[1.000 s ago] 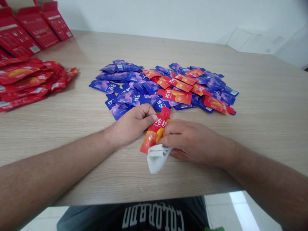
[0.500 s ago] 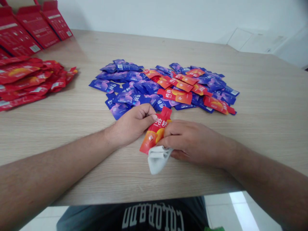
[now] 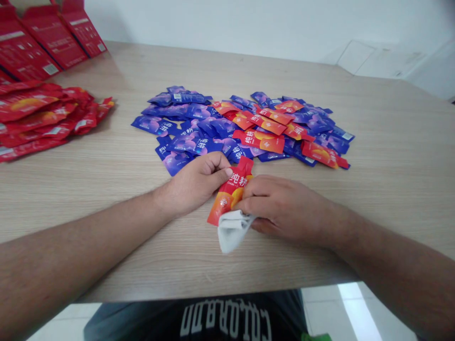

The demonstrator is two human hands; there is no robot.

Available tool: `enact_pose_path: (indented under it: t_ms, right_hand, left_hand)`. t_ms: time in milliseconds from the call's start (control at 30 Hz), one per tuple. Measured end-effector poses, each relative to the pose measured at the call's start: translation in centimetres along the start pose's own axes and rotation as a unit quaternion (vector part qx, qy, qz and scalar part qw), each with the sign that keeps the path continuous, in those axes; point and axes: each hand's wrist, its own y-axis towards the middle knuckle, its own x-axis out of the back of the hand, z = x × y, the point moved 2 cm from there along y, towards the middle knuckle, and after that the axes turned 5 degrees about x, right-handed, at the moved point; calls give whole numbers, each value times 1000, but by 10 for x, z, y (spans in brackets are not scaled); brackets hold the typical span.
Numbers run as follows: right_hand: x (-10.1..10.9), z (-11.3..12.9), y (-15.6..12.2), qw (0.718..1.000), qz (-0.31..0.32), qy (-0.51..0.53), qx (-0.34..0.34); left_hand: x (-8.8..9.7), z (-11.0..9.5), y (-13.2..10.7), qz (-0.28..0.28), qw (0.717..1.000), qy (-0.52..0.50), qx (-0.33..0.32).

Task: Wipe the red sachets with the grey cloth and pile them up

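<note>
A red and orange sachet (image 3: pixel 232 189) with white characters lies on the wooden table (image 3: pixel 106 189) between my hands. My left hand (image 3: pixel 197 182) is curled, its thumb and fingers pinching the sachet's left edge. My right hand (image 3: pixel 280 206) is closed on a small white cloth (image 3: pixel 231 229) and presses it against the sachet's right side. Just beyond my hands lies a spread pile of blue-purple sachets (image 3: pixel 188 128) mixed with red-orange sachets (image 3: pixel 270 125).
A heap of red sachets (image 3: pixel 42 118) lies at the left edge. Red cartons (image 3: pixel 46 40) stand at the far left corner. A white wall runs behind the table. The table's near edge is just below my forearms.
The white cloth in my right hand has drawn up slightly against the sachet. Both hands stay where they were.
</note>
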Motion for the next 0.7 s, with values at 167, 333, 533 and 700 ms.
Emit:
enact_pose_path:
  t_ms: [167,333,533,700]
  right_hand:
    - [8,-18,-3,985,-119,-60,-110]
    - [4,-21,-1,987,-111,-52,-104]
    - [1,-3,0,1000,-17,0,-3]
    - [9,-22,-3,975,-148,-81,-142]
  left_hand:
    - [1,1,1,8,1000,-16,12]
    - [0,4,1,5,999,-20,24]
    - [0,0,0,2,1000,-3,1]
    - [0,2,2,12,1000,-21,20]
